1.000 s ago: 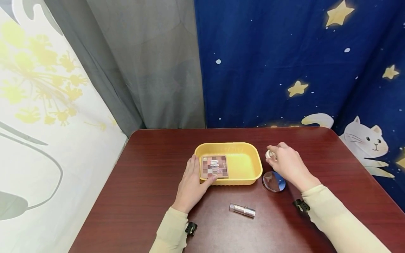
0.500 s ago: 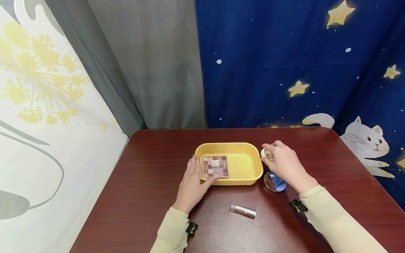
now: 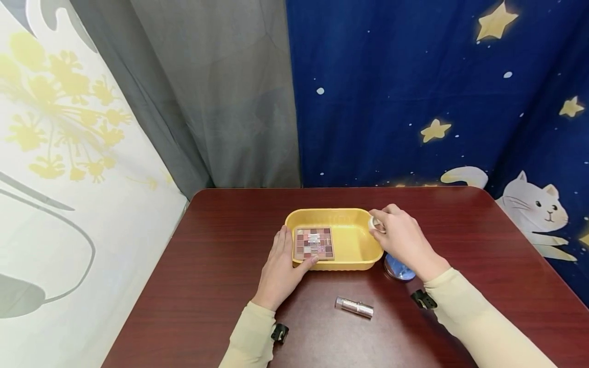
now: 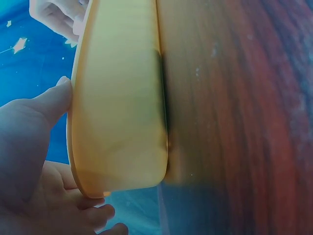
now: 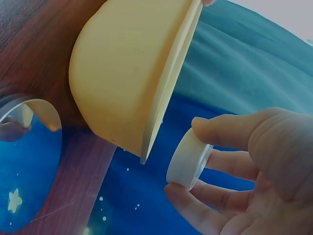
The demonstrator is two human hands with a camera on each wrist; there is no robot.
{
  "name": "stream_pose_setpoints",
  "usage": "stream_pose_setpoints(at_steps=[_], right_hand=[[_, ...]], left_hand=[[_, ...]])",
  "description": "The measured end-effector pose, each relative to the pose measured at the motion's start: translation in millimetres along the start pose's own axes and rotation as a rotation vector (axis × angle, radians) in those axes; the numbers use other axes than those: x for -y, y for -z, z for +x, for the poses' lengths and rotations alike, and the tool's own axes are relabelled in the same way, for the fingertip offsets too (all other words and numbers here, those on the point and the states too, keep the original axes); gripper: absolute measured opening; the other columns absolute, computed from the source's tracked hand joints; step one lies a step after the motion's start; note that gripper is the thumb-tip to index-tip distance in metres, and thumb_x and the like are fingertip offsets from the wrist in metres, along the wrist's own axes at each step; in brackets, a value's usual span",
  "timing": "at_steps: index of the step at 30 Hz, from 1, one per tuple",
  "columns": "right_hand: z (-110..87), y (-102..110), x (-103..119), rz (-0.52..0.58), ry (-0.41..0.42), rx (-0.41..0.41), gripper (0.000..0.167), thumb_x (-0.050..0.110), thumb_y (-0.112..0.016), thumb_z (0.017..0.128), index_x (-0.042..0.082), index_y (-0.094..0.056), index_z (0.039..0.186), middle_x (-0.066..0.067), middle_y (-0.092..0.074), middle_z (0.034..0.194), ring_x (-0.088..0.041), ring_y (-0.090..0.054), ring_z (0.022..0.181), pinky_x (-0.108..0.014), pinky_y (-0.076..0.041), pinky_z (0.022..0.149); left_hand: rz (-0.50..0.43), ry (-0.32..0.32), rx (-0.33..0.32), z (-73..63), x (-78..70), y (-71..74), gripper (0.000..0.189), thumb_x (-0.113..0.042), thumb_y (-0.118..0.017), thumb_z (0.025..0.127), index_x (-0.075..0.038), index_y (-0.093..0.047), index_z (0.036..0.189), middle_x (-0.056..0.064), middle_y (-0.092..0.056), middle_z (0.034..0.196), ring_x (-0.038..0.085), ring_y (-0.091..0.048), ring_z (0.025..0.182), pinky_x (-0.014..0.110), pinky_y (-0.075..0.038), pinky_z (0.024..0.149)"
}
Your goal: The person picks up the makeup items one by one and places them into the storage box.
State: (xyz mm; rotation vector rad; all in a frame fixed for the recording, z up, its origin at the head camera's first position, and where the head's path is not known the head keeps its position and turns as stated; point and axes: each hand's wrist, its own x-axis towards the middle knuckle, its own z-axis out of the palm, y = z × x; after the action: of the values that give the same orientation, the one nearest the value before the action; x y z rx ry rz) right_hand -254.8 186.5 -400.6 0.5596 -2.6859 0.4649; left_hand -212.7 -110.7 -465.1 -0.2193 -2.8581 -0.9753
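My left hand (image 3: 281, 273) rests at the left front corner of a yellow plastic basket (image 3: 356, 266). Its fingers lie straight along the left side and the thumb touches the front rim. An eyeshadow palette (image 3: 314, 244) with a grid of brown and pink shades lies in the basket's left half. Between thumb and fingertips, my right hand (image 3: 402, 237) pinches a short white cylinder (image 5: 185, 164), perhaps a small jar. In the head view it overlaps the basket's right rim; in the right wrist view it is apart from the rim.
A round mirror-topped compact (image 3: 398, 268) lies right of the basket, partly hidden by my right hand. A silvery lipstick-like tube (image 3: 354, 307) lies in front of the basket. The dark red table (image 3: 230, 225) ends at curtains behind.
My right hand has moved left with the white cylinder, from right of the basket to its right rim. The left hand stays at the basket's corner.
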Motion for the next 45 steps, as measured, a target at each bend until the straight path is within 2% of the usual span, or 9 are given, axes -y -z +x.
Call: stream_pose_setpoints(at_steps=[14,20,28,32,40,45], right_hand=[[10.7,-10.5,7.6,-0.021,0.031,0.077,0.045,0.014,-0.082,0.084,0.0,-0.07,0.125,-0.014,-0.062,0.099,-0.025,-0.064,0.078,-0.043,-0.053,0.065],[20.7,-17.7,12.0,-0.065,0.083,0.075,0.039,0.011,-0.082,0.081,0.004,-0.073,0.118,-0.012,-0.058,0.09,-0.028,-0.06,0.07,-0.042,-0.052,0.061],[25.1,-27.1,14.0,-0.062,0.07,0.123,0.038,0.01,-0.083,0.079,0.007,-0.074,0.115,-0.01,-0.056,0.089,-0.027,-0.059,0.067,-0.043,-0.052,0.061],[28.2,-31.5,14.9,-0.096,0.068,0.149,0.036,0.01,-0.082,0.077,0.008,-0.076,0.113,-0.01,-0.057,0.088,-0.027,-0.059,0.066,-0.044,-0.052,0.06],[36.4,-39.7,20.2,-0.116,0.02,0.247,0.032,0.013,-0.079,0.083,0.01,-0.075,0.115,-0.013,-0.06,0.095,-0.025,-0.059,0.065,-0.044,-0.053,0.057],[38.7,-46.9,21.5,-0.118,0.026,0.248,0.019,0.012,-0.076,0.084,0.01,-0.076,0.103,-0.012,-0.061,0.088,-0.026,-0.058,0.067,-0.046,-0.052,0.057]], left_hand=[[0.001,0.003,0.004,-0.1,-0.6,0.2,0.104,-0.064,-0.065,0.089,-0.005,-0.019,0.16,0.002,-0.005,0.168,0.021,-0.006,0.153,0.049,-0.025,0.117],[0.003,0.013,0.0,-0.4,-0.6,1.7,0.104,-0.067,-0.063,0.089,-0.005,-0.019,0.16,0.003,-0.006,0.168,0.021,-0.007,0.153,0.048,-0.025,0.118],[0.006,0.007,-0.003,-0.2,-0.5,0.2,0.104,-0.066,-0.064,0.089,-0.004,-0.019,0.16,0.003,-0.006,0.168,0.021,-0.007,0.153,0.047,-0.024,0.118],[0.009,0.002,-0.008,0.3,-0.5,0.1,0.103,-0.065,-0.064,0.089,-0.004,-0.02,0.16,0.004,-0.007,0.168,0.022,-0.008,0.153,0.048,-0.025,0.118],[0.006,0.005,-0.002,0.3,-0.9,-0.5,0.103,-0.064,-0.065,0.089,-0.004,-0.02,0.16,0.003,-0.007,0.168,0.021,-0.008,0.153,0.048,-0.026,0.117],[-0.001,0.007,-0.004,0.3,-0.9,-1.4,0.103,-0.062,-0.067,0.089,-0.004,-0.02,0.16,0.003,-0.007,0.168,0.021,-0.008,0.153,0.049,-0.027,0.117]])
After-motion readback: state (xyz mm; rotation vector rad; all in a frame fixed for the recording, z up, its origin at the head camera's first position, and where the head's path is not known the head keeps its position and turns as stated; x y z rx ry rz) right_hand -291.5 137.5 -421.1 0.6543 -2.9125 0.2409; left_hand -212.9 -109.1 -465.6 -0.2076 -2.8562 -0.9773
